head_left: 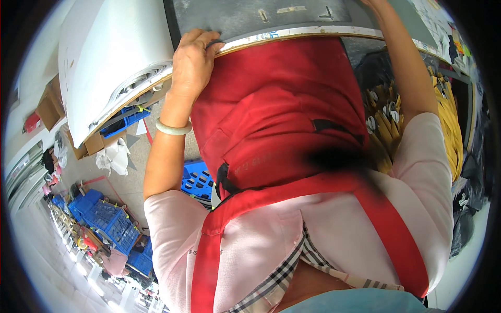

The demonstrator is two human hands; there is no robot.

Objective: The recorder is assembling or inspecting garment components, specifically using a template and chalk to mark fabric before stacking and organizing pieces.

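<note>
My left hand (192, 61) grips the pale front edge of a dark grey worktable (235, 18), fingers curled over the rim. A pale green bangle (174, 128) sits on that wrist. My right forearm (407, 78) reaches up over the table's right side, and my right hand is cut off by the top edge of the picture. A red apron (282, 120) over a pink shirt fills the middle of the view. Just left of my left hand, a thick stack of white sheets (112, 57) lies on the table.
Bundles of yellow pieces (450, 122) lie in dark bags at the right. Blue plastic crates (107, 219) stand on the floor at lower left, and another blue crate (197, 180) is under my left arm. Cardboard boxes (49, 107) and crumpled white paper (116, 156) are on the left.
</note>
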